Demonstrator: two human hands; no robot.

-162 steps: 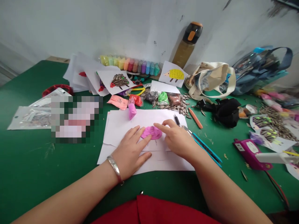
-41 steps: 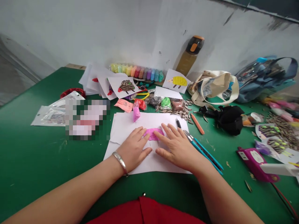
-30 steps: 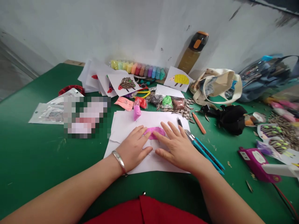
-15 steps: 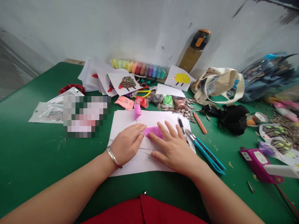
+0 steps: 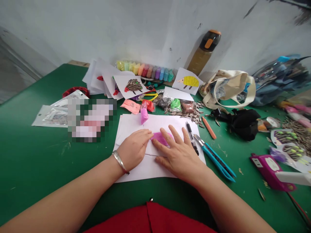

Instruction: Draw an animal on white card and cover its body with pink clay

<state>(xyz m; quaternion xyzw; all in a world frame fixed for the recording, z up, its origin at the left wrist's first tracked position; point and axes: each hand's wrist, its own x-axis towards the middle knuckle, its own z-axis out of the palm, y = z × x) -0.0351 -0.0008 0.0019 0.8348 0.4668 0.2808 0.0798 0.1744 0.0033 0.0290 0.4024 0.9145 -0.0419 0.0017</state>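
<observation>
Soft, dim light; beyond the right hand, the water bottle shadows the wall; farther right, a blue bag blurs.

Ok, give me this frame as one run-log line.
left hand: at left end of pink clay; right hand: fingers spread over clay; clay: flat on white paper; nearby: pen, blue utility knife

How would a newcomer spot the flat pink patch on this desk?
On the green table, find the white paper. The flat pink patch lies on it between the left hand and the right hand, whose fingers partly hide it. Unlike the bulky pink packet near the paper's far edge, it is spread thin.
</observation>
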